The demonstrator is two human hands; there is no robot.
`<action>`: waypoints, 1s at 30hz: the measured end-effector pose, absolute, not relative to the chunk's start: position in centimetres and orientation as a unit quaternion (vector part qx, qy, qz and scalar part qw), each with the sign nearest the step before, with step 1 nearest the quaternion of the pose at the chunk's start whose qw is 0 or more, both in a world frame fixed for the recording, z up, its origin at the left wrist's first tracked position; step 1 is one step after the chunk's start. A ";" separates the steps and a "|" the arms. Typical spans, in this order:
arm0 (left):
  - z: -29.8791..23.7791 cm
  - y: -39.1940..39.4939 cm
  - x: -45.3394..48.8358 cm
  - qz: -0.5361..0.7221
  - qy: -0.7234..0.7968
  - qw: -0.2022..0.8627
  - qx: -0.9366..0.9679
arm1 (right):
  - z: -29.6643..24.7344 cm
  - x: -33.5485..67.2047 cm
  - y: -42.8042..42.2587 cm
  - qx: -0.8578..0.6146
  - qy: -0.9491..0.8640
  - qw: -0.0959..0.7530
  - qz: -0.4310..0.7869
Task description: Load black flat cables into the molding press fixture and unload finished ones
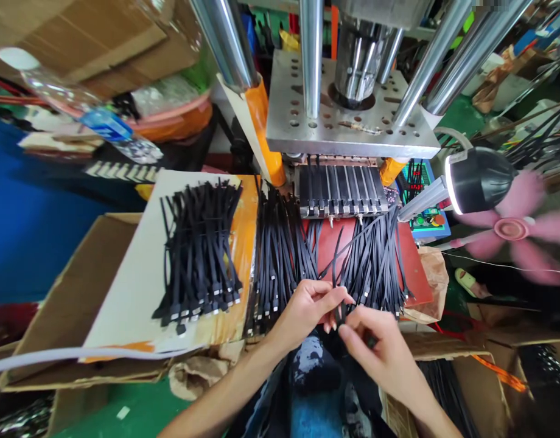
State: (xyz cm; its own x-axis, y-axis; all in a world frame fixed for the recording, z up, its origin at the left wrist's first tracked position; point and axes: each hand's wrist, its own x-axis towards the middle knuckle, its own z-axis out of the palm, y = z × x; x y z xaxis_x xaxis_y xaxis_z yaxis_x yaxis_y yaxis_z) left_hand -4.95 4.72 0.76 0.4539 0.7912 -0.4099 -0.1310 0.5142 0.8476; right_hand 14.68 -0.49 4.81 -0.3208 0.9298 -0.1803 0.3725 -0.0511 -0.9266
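Note:
My left hand [313, 308] pinches a short flat black cable [335, 258] between thumb and fingers, with its upper end sticking up. My right hand [377, 342] closes on the lower part of that cable; its fingertips nearly meet the left ones. Just beyond my hands, a pile of black cables [375, 261] with metal plugs lies on the red board [414, 261]. Another bunch of cables [280, 261] is left of my hands. Farther left, a thick stack of cables [200, 255] rests on a white board [125, 292].
Ahead stands a press with a steel plate [298, 137] on shiny posts; below it a slotted fixture [344, 188] holds several black strips. A lamp [481, 179] and a pink fan [511, 228] are at right. Cardboard boxes [74, 286] flank the work area.

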 end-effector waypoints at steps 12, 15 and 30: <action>2.3 3.0 -7.2 0.174 0.437 0.578 0.667 | 2.8 12.4 4.0 -0.488 -0.514 0.394 0.585; 4.2 5.8 -7.6 0.255 0.485 0.564 0.618 | 2.2 11.5 3.5 -0.475 -0.567 0.386 0.551; 7.2 9.8 -7.2 0.344 0.420 0.575 0.612 | 2.8 12.9 4.5 -0.479 -0.618 0.442 0.439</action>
State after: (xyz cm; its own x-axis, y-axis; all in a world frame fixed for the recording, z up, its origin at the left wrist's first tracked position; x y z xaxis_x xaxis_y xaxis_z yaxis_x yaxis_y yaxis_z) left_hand -7.19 9.76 7.24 0.4103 0.9098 -0.0618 0.1198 0.0134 0.9927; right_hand 12.91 4.53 2.82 -0.1500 0.9806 0.1265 0.2037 0.1558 -0.9666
